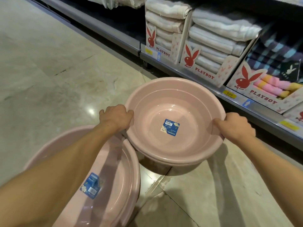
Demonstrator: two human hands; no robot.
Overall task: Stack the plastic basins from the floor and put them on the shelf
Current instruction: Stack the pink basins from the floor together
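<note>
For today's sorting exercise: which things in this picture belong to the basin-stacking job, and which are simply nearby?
Part of the job:
- held pink basins, nested, gripped by the left hand and right hand
- larger pink basins on the floor
- shelf

Just nearby:
- folded white towels
- striped towels
- yellow price tag

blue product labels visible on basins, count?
2. One blue label inside the held basin; another inside the floor basin beneath the left forearm. Nested basins may hide more.
</note>
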